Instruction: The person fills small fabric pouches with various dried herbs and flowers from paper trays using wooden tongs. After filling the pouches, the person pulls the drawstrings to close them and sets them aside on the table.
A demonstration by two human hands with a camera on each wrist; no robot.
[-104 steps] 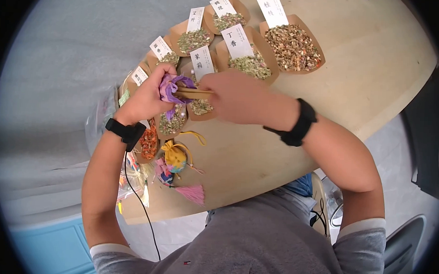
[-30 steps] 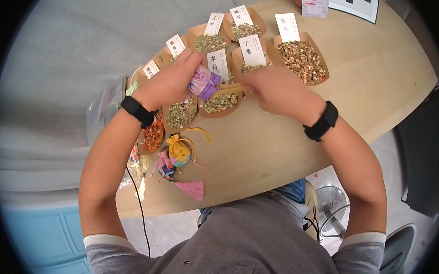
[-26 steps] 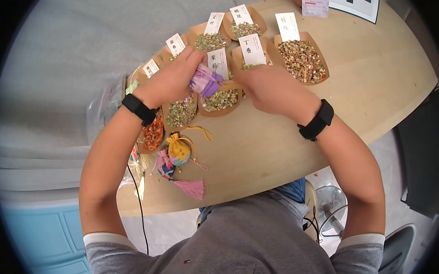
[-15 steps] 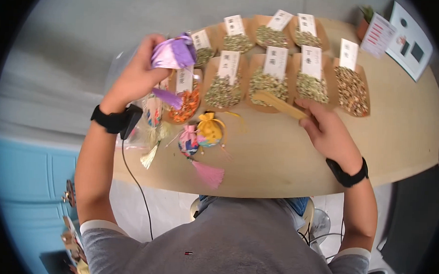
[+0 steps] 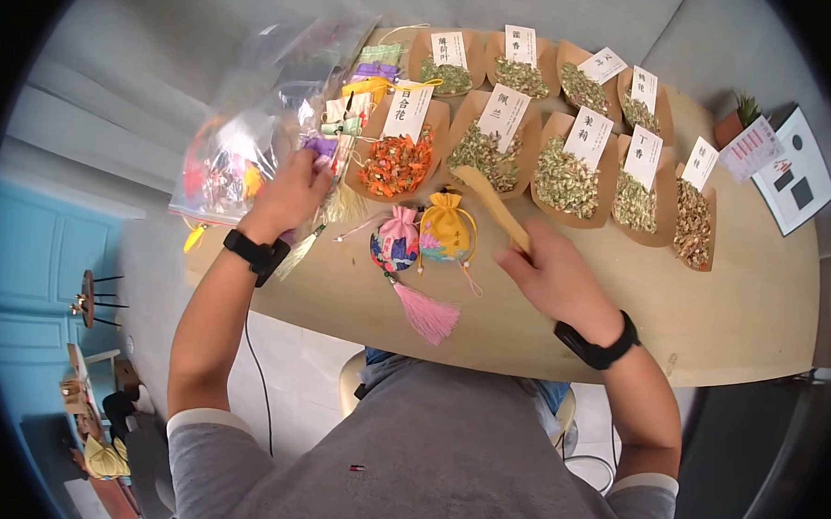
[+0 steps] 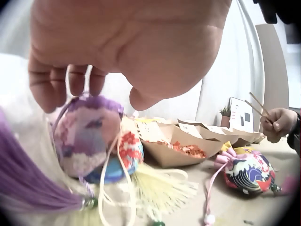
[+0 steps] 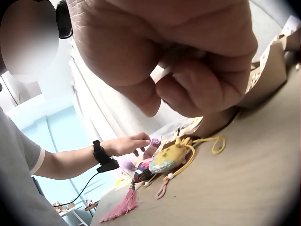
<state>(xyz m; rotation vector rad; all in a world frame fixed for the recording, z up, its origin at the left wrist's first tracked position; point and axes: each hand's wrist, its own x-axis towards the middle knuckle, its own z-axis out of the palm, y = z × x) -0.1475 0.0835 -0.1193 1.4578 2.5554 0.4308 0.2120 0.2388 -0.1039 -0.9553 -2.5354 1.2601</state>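
Observation:
My left hand (image 5: 291,197) is over a purple drawstring sachet (image 6: 87,136) at the left of the table, among other sachets beside a clear plastic bag (image 5: 239,159). In the left wrist view the thumb stands apart from the fingers, whose tips hang right at the sachet's gathered top. Its purple tassel (image 6: 35,165) trails to the left. My right hand (image 5: 563,275) grips wooden tongs (image 5: 492,205) by the rear end, tips pointing left over the front of a tray of dried herbs (image 5: 487,161). A pink-and-blue sachet (image 5: 396,245) and a yellow sachet (image 5: 445,231) lie between the hands.
Labelled cardboard trays stand in two rows, among them one with orange petals (image 5: 396,166) and one with brown chips (image 5: 692,225). A potted plant (image 5: 745,112) and a white board (image 5: 798,172) stand back right. A pink tassel (image 5: 427,316) lies near the table's front edge.
The view has swung left. My left hand has carried the purple sachet from over the trays down beside the plastic bag, its fingers now loosened. The right hand, still with the tongs, has drawn back from the trays.

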